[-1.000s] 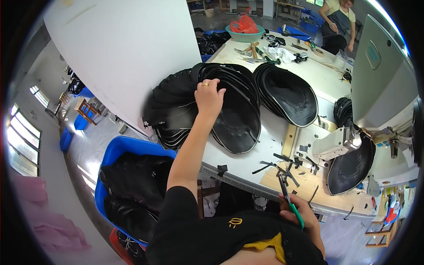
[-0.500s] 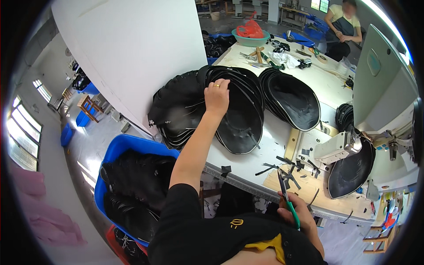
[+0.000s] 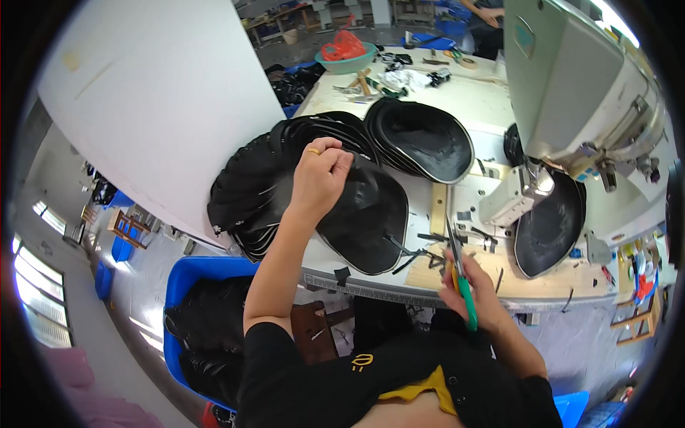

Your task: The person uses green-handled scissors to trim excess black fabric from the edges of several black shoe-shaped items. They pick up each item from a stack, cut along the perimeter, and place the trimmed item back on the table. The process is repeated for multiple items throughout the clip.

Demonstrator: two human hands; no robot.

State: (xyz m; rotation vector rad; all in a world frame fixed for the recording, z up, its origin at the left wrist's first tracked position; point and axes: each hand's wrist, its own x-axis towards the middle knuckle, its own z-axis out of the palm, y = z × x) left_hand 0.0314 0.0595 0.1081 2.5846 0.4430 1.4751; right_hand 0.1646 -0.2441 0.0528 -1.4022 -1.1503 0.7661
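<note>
My left hand point(image 3: 319, 178), with a ring on one finger, is closed on the upper edge of a black leather-like piece point(image 3: 367, 221). That piece is rounded with a pale rim and lies in front of a fanned stack of similar black pieces point(image 3: 246, 171); a short black strip hangs off its lower right edge. In my right hand point(image 3: 474, 296), at the table's front edge, is a pair of scissors point(image 3: 465, 292) with green and orange handles, blades pointing up and away. Black strip scraps point(image 3: 428, 255) lie just beyond the blades.
Another stack of black pieces point(image 3: 432, 139) sits farther back. On the right, a sewing machine point(image 3: 503, 200) stands over another black piece point(image 3: 549, 228). A blue tub point(image 3: 175, 307) full of black pieces is at lower left. A green basin point(image 3: 349, 63) is at the back.
My left hand has come nearer and slightly left, and the front black piece has shifted toward me. The scissors have moved slightly up. The view has swung to the right.
</note>
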